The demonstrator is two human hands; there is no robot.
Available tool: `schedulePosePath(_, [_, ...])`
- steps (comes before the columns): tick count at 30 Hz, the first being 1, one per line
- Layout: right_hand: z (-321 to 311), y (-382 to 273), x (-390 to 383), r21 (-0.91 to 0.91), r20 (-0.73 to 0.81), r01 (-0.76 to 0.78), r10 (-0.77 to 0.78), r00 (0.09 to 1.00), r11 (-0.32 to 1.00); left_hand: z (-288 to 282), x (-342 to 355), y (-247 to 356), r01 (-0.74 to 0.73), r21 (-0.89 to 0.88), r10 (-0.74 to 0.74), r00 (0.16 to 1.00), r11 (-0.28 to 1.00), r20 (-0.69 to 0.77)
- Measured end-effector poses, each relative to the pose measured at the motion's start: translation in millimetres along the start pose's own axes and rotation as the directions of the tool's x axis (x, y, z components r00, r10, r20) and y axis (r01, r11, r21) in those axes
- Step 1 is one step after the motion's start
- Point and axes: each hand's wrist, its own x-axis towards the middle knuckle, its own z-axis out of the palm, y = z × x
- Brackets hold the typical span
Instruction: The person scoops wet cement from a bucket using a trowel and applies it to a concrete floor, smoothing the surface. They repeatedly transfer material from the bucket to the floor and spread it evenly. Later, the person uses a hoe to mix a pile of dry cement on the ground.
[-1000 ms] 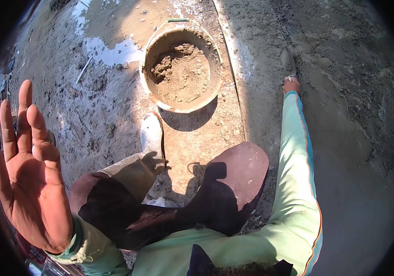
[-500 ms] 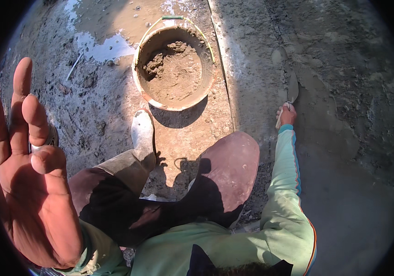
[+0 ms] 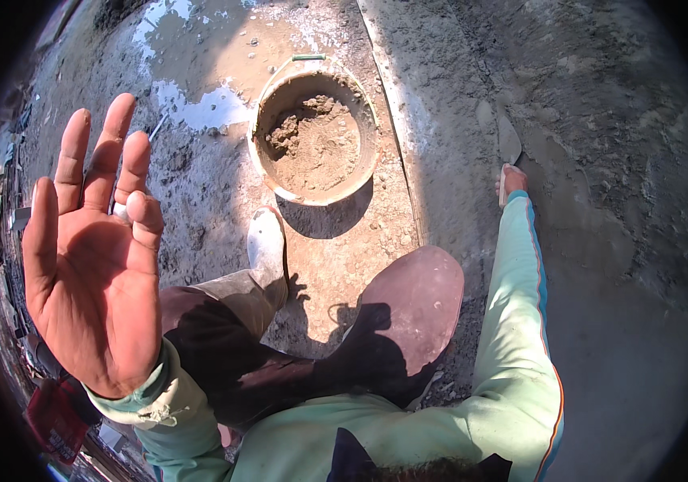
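Right hand (image 3: 514,181) is gripping trowel (image 3: 509,141), frame right, possibly risking gouging mortar (image 3: 573,201) if its edge is tilting; left hand (image 3: 99,277) is hanging empty, frame left.

Left fingers (image 3: 104,166) spread apart while right fingers (image 3: 512,174) grip a trowel (image 3: 509,142).

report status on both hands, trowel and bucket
Left hand raised, fingers spread. Right hand closed around trowel. Bucket holding brown mix, standing apart, left of trowel.
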Motion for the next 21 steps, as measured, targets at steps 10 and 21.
schedulePosePath(10, [-85.2, 151.8, -94.4, -0.389, -0.227, 0.248, -0.353, 0.908, 0.887, 8.4, -4.0, 3.9, 0.014, 0.009, -0.014, 1.000, 1.000, 0.009])
schedulePosePath(21, [-31.0, 100.4, -29.2, -0.518, -0.329, 0.341, -0.550, 0.767, 0.785, 15.1, 14.7, -21.7, 0.071, -0.036, -0.069, 0.997, 0.997, 0.033])
